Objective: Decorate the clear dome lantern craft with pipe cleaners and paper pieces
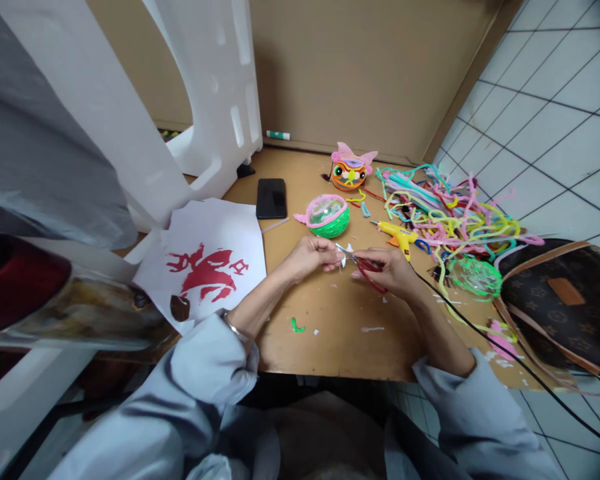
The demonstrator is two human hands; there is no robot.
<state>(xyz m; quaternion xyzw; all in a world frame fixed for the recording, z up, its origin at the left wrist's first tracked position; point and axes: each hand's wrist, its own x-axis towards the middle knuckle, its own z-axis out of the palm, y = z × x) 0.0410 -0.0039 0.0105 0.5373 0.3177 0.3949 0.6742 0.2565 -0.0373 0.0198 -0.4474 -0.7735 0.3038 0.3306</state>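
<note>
Right now a small white scrap (344, 257) sits pinched in the fingertips of my left hand (310, 257), held just above the tabletop (330, 320) in front of me. My right hand (387, 270) is closed around the red handles of a pair of scissors (363, 265), whose blades point left and meet the scrap. Just beyond my hands rests a green and pink ball (327, 215), with a black phone (271, 197) to its left and a yellow glue gun (400, 235) to its right. Farther back stands an orange owl figure (349, 172). A tangle of coloured pipe cleaners (445, 207) spreads over the right side, near a brown bag (563, 300). White paper with a red print (207, 270) lies at my left.
</note>
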